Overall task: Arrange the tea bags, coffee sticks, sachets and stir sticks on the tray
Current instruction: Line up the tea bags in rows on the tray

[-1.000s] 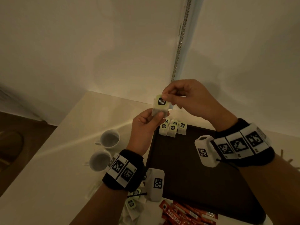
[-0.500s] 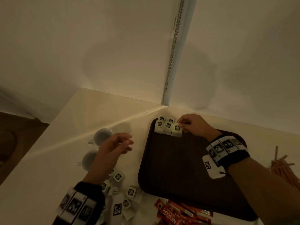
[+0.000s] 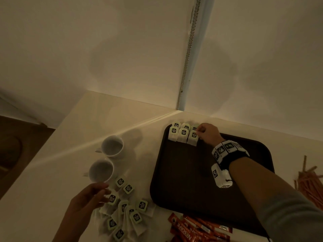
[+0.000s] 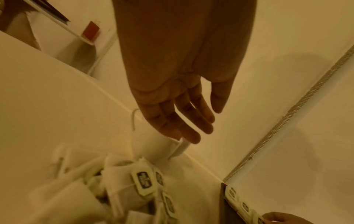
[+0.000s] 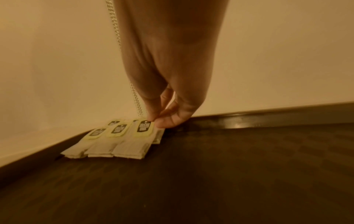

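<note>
A dark brown tray [image 3: 201, 180] lies on the pale table, with several tea bags in two rows at its far left corner. My right hand [image 3: 198, 132] pinches the tag of the rightmost front tea bag [image 3: 193, 139], which lies flat on the tray [image 5: 249, 174]; the pinch on the tea bag [image 5: 144, 130] shows closely in the right wrist view. My left hand [image 3: 103, 195] hovers with straight fingers over the loose tea bag pile [image 3: 125, 217] left of the tray, holding nothing. In the left wrist view the left hand [image 4: 191, 128] is above the tea bags [image 4: 143, 181].
Two white cups [image 3: 111, 145] [image 3: 100, 170] stand left of the tray. Red coffee sticks [image 3: 195, 231] lie at the near edge. Orange stir sticks [image 3: 309, 182] lie right of the tray. A bead chain [image 3: 188, 49] hangs in the wall corner.
My right hand carried the tea bag down to the tray corner and laid it in the front row. My left hand dropped away to the loose pile beside the cups.
</note>
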### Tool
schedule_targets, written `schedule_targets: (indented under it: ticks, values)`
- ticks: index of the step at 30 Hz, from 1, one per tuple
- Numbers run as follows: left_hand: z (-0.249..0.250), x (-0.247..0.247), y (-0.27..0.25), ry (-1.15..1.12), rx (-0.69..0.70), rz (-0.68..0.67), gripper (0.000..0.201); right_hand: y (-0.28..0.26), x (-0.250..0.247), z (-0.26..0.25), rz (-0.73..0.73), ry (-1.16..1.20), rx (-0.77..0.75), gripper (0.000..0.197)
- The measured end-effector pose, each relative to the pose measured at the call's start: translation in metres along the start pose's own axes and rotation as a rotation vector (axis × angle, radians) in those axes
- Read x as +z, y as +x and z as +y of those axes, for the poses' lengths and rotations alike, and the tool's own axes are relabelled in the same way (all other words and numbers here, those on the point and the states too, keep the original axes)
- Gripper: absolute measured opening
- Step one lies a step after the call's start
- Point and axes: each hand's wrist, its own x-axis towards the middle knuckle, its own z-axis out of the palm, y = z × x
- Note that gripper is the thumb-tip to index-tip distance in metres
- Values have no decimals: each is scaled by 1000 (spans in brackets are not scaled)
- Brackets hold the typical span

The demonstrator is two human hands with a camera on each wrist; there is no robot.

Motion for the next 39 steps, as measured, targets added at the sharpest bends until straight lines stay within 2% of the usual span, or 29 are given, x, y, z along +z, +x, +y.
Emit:
schedule_targets:
  ticks: [7,9,10,12,15,18,20,22,24,29,35,38,39]
  values:
    - [-9,-20,-11,126,-25,40,21,3,6,-9,65,-57,3,16]
    - [-14,-21,-15,193,-16,31,20,-7,8,-22,97,-87,-66,20]
    - [-16,-21,-20,221,-20,28,19,-17,13,-31,66,-104,-130,20]
    - [-18,-21,-26,257,-35,19,17,-48,27,-53,-92,-107,-297,17]
    - [-18,-19,-36,298,-50,-23,16,-107,60,-77,-433,-140,-589,20]
    - [-19,-18,-43,302,-37,-45,15,-158,101,-87,-721,-372,-743,39]
    - [-20,-17,-48,290,-31,-55,14,-183,125,-88,-768,-521,-799,59]
    - [-23,-16,-52,264,-32,-67,14,-200,142,-87,-744,-586,-817,74]
    - [-27,-18,-56,244,-33,-73,14,-210,151,-88,-702,-616,-824,78]
    - [-32,-22,-65,242,-11,-78,15,-217,155,-93,-662,-635,-794,62]
    - [-28,-18,-62,240,24,-90,14,-210,149,-93,-748,-597,-782,34]
    - [-15,-6,-54,207,36,-113,7,-208,133,-104,-753,-447,-725,33]
    - [-8,0,-51,184,13,-151,12,-207,124,-112,-740,-395,-712,35]
